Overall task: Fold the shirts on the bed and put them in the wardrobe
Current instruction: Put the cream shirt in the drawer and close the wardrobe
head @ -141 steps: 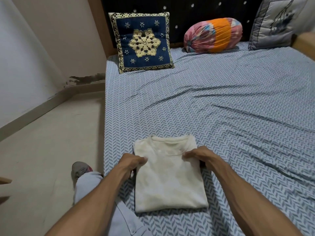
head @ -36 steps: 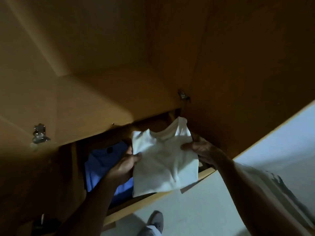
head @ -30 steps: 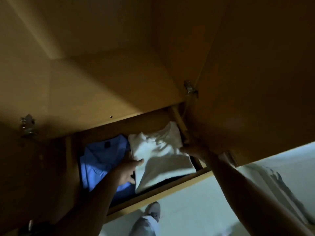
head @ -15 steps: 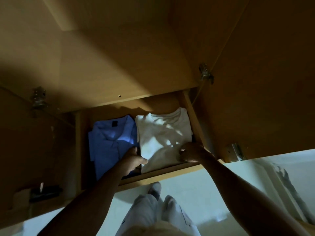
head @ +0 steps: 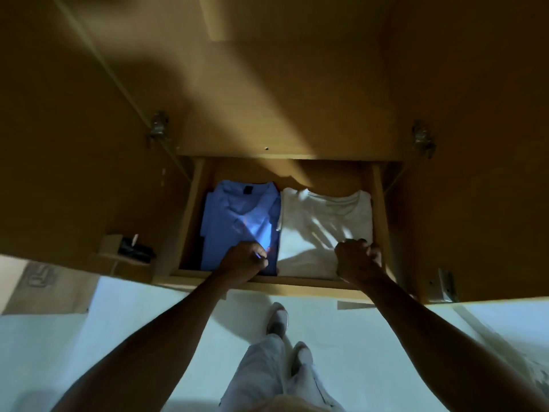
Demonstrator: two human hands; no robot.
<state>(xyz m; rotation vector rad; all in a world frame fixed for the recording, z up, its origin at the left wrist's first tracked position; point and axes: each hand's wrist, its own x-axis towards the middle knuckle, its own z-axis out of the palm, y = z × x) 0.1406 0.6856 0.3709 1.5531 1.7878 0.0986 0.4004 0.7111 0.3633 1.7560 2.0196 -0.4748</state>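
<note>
The folded white cotton T-shirt (head: 325, 230) lies flat in the right half of the open wooden wardrobe drawer (head: 190, 215), its long axis running front to back and its ribbed neckline pointing toward the drawer's rear, away from the person. Its left edge touches the folded blue collared shirt (head: 237, 221), which fills the drawer's left half and points the same way, collar to the rear.

The left hand (head: 245, 260) sits at the drawer's front edge over the near corner of the blue shirt, fingers curled; whether it pinches the cloth I cannot tell. The right hand (head: 358, 258) is at the drawer's front right corner, over the near right corner of the white T-shirt, knuckles bent into a loose fist; any grip on the fabric is hidden.

Left of the drawer, a small wooden shelf (head: 118, 257) carries a dark object too dim to identify. In front of the drawer, below the hands, the pale floor (head: 148, 322) shows light trousers (head: 261, 367) and a shoe (head: 277, 318).
</note>
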